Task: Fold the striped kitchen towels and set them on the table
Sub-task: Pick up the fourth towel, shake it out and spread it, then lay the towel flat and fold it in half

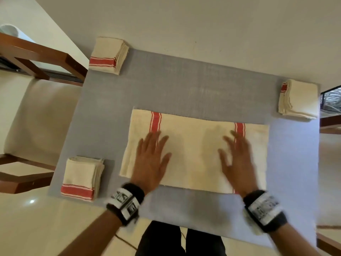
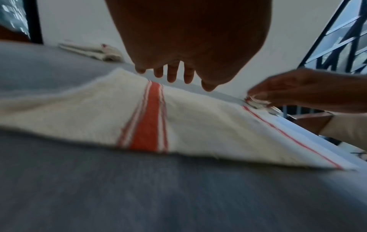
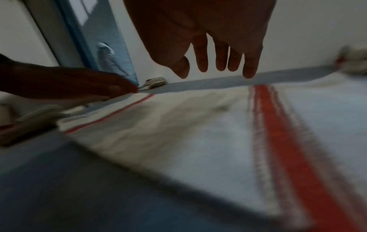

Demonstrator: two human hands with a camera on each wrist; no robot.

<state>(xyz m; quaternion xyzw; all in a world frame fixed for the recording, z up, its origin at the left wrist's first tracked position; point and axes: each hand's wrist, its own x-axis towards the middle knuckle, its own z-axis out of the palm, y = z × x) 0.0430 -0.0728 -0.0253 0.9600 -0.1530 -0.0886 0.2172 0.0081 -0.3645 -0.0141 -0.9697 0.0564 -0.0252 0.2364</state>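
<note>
A cream kitchen towel (image 1: pixel 193 145) with two red stripes lies flat on the grey table (image 1: pixel 184 85), folded into a wide rectangle. My left hand (image 1: pixel 153 156) hovers flat over its left half, fingers spread and straight, near the left stripe (image 1: pixel 155 121). My right hand (image 1: pixel 234 156) hovers flat over the right half, beside the right stripe (image 1: pixel 239 126). The left wrist view shows the towel (image 2: pixel 99 113) below my left hand (image 2: pixel 174 73). In the right wrist view the towel (image 3: pixel 178 125) lies under my right hand (image 3: pixel 216 66). Neither hand grips anything.
Three folded towel stacks sit at the table's corners: far left (image 1: pixel 108 55), near left (image 1: pixel 82 178), far right (image 1: pixel 299 99). Wooden chairs with cream seats (image 1: pixel 36 115) stand at the left. A wall lies behind the table; my legs (image 1: pixel 180 241) are at the front edge.
</note>
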